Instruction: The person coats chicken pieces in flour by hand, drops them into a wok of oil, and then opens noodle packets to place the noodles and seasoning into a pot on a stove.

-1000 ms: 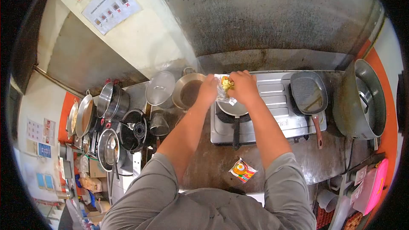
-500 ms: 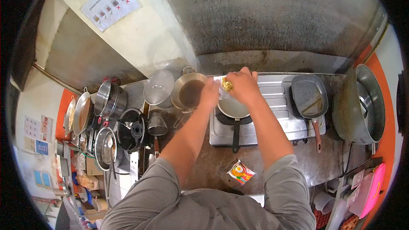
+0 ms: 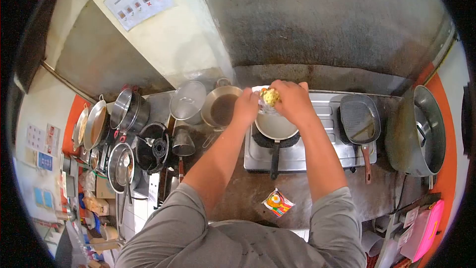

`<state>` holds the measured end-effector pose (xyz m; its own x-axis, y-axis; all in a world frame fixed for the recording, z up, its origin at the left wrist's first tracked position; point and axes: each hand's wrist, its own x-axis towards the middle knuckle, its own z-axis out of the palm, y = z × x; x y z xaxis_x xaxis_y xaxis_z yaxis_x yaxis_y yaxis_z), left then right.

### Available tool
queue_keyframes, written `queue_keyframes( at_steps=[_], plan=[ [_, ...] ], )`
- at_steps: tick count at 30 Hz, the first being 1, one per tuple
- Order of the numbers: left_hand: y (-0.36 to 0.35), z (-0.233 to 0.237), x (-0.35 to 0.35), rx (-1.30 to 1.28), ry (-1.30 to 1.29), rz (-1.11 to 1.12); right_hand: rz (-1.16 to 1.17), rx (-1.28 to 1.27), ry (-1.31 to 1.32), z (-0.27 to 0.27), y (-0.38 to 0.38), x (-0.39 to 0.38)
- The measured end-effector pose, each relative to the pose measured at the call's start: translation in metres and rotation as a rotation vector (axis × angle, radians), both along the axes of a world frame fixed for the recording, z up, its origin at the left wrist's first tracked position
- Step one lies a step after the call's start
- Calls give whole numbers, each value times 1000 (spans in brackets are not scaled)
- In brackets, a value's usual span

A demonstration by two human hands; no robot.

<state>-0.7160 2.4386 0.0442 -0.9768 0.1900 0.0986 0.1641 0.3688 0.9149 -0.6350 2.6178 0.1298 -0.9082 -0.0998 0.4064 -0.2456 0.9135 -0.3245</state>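
Note:
Over the stove, both my hands work close together on a clear plastic bag (image 3: 267,108) with a yellow clump of food (image 3: 270,97) at its top. My left hand (image 3: 247,106) is closed on the bag's left side. My right hand (image 3: 293,101) has its fingers curled against the yellow clump; whether they grip the food or the bag around it, I cannot tell. Just below the hands, a light-lined pan (image 3: 276,128) with a black handle sits on the metal gas stove (image 3: 325,141). A white rim of something shows behind the bag.
A noodle packet (image 3: 278,202) lies on the counter (image 3: 243,193) near me. To the right are a square grill pan (image 3: 358,115) and a big metal pot (image 3: 404,139). On the left stand a pan of brown liquid (image 3: 223,109), a lid (image 3: 187,100) and a black pot (image 3: 148,153).
The yellow clump shows larger and paler between my hands. My right hand has shifted slightly right, and the head view has tilted a little.

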Motion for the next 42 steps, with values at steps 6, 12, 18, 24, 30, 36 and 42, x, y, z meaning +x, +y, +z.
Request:
queue_keyframes(
  at_steps=[6,12,18,24,30,36,42],
  plan=[
    [-4,-27,-14,69,-75,-37,15,-148,22,-4,6,-2],
    [-7,-26,-8,26,-106,48,-3,-356,18,-23,11,-3],
    [6,-25,1,285,-176,27,115,-270,-34,-29,-3,1],
    [-7,-25,3,266,-277,-49,170,-187,-44,-23,-7,0],
    [-3,-27,0,267,-220,32,74,-212,-27,-16,-1,5],
    [5,-3,15,287,-395,34,134,-165,63,-12,8,10],
    [12,7,25,371,-409,-11,148,-193,13,-3,5,6]
  ],
)
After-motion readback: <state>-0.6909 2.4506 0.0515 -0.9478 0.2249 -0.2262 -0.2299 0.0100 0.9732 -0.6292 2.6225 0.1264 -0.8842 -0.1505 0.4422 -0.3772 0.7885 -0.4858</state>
